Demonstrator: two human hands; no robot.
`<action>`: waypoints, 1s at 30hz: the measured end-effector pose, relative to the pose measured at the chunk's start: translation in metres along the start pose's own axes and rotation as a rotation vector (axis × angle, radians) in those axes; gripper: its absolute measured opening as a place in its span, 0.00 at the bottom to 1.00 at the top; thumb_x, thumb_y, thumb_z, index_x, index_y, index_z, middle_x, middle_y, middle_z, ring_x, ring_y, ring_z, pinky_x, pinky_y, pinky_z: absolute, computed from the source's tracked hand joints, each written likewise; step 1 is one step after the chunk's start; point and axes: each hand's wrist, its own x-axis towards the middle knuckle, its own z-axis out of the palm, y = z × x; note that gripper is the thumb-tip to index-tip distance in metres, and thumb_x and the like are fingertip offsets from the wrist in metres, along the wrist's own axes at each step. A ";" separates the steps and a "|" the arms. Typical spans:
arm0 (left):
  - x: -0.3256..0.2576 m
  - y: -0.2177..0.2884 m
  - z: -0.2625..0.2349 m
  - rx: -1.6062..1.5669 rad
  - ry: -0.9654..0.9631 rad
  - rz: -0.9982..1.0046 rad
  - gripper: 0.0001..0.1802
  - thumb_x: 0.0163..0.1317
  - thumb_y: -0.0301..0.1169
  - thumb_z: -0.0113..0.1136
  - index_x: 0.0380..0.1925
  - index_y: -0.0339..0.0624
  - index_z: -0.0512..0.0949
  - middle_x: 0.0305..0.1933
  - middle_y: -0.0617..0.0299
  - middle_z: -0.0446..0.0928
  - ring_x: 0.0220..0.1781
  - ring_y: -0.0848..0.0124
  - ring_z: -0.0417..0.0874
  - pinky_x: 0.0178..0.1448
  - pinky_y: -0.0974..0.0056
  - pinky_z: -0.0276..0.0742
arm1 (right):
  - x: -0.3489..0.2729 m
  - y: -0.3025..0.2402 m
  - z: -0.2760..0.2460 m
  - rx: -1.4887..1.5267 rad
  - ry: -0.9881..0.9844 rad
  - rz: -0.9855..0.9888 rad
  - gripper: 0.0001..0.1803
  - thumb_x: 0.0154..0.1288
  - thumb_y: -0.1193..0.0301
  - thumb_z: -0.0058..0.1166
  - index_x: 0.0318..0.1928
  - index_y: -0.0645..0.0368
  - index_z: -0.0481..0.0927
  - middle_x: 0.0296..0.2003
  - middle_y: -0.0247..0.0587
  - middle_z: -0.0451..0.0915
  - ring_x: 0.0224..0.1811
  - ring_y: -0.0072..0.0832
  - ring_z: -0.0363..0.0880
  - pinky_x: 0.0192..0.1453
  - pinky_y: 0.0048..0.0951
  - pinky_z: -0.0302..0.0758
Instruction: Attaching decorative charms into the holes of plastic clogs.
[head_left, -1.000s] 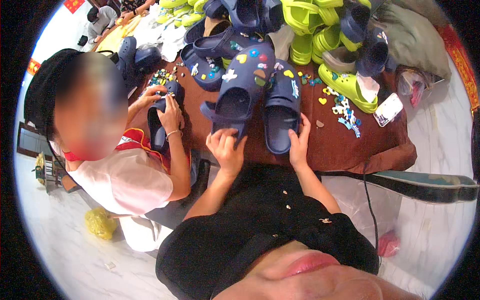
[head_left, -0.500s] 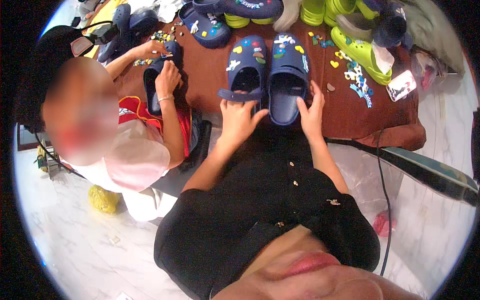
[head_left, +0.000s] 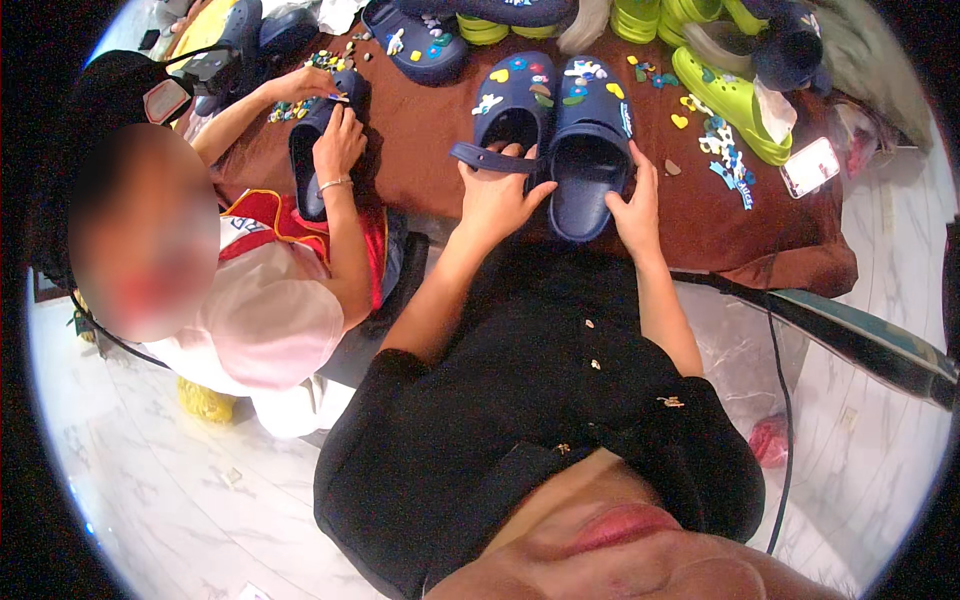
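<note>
Two navy clogs with coloured charms lie side by side on the brown table (head_left: 420,130) near its front edge. My left hand (head_left: 497,195) grips the heel end and strap of the left clog (head_left: 512,112). My right hand (head_left: 632,205) holds the right side of the right clog (head_left: 592,140) at its heel. Both forearms reach up from my black top.
A person at my left holds another navy clog (head_left: 315,150) with both hands. Loose charms (head_left: 720,150), lime green clogs (head_left: 735,95), more navy clogs (head_left: 415,45) and a phone (head_left: 812,166) lie on the table. A cable (head_left: 780,400) hangs at the right over the marble floor.
The two navy clogs have come nearer to the table's front edge, with my hands on their heel ends throughout. My view has tilted down.
</note>
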 end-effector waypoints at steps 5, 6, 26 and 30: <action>-0.001 -0.009 -0.005 -0.055 0.002 0.021 0.30 0.56 0.54 0.59 0.50 0.44 0.78 0.52 0.54 0.75 0.57 0.54 0.72 0.60 0.39 0.57 | 0.015 0.011 -0.019 0.212 -0.174 0.092 0.29 0.66 0.62 0.55 0.63 0.59 0.66 0.55 0.44 0.71 0.58 0.33 0.69 0.61 0.31 0.65; -0.006 -0.012 -0.008 0.012 -0.031 0.068 0.28 0.56 0.54 0.59 0.48 0.45 0.79 0.48 0.55 0.76 0.56 0.55 0.74 0.57 0.38 0.58 | 0.021 0.009 -0.029 0.220 -0.235 0.098 0.26 0.69 0.61 0.51 0.63 0.58 0.66 0.54 0.39 0.72 0.55 0.28 0.70 0.56 0.27 0.69; 0.114 0.008 0.017 0.208 -0.053 0.179 0.32 0.61 0.65 0.43 0.58 0.63 0.73 0.49 0.54 0.79 0.60 0.49 0.72 0.59 0.41 0.66 | 0.113 0.049 0.000 -0.189 -0.002 0.101 0.10 0.63 0.67 0.46 0.43 0.57 0.70 0.32 0.56 0.81 0.39 0.57 0.79 0.43 0.50 0.72; 0.103 -0.009 0.017 0.220 -0.020 0.144 0.32 0.61 0.65 0.41 0.57 0.63 0.74 0.47 0.55 0.80 0.62 0.48 0.71 0.60 0.42 0.66 | 0.109 0.034 0.009 0.034 -0.125 0.196 0.14 0.61 0.72 0.43 0.49 0.55 0.70 0.31 0.46 0.78 0.29 0.38 0.77 0.38 0.38 0.74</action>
